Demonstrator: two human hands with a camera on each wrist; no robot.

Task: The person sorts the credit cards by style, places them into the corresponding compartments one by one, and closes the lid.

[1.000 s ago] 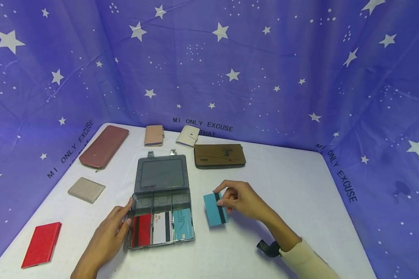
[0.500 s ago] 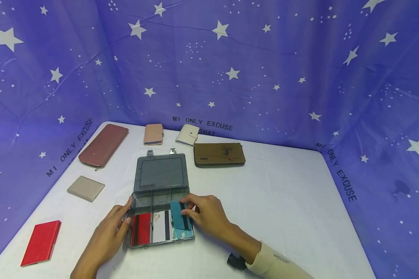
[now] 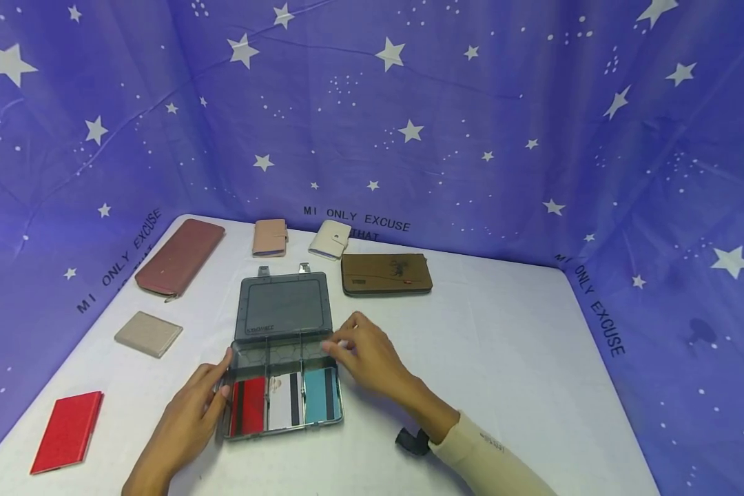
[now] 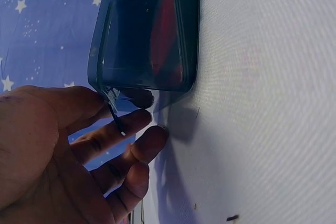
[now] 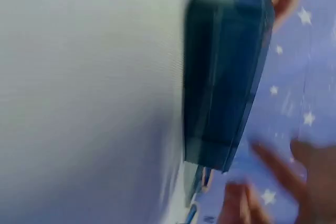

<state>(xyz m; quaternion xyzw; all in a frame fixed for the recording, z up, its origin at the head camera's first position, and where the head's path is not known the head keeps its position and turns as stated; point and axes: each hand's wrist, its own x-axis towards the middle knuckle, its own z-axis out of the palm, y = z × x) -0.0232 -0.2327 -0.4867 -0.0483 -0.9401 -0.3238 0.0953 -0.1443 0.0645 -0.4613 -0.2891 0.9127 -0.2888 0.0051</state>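
Note:
A grey see-through compartment box (image 3: 285, 435) lies on the white table with its lid (image 3: 285, 303) flipped back. In its front row lie a red card (image 3: 248, 405), a white card (image 3: 280, 401) and a teal card (image 3: 317, 396), all with dark stripes. My left hand (image 3: 189, 412) touches the box's left side, thumb at the rim; the left wrist view shows the other fingers loosely bent beside the box corner. My right hand (image 3: 368, 355) hovers at the box's right rear edge, with nothing visible between its fingers; it is blurred in the right wrist view.
Behind the box lie a brown wallet (image 3: 387, 274), a white card holder (image 3: 330, 239) and a pink card holder (image 3: 269, 238). To the left are a long maroon wallet (image 3: 181, 257), a beige holder (image 3: 149, 334) and a red holder (image 3: 68, 432). A starry purple curtain (image 3: 372, 103) surrounds the table.
My right hand has carried the teal card leftward from beside the box into the right front compartment, let it go and drawn back slightly. My left hand stays at the box's left side.

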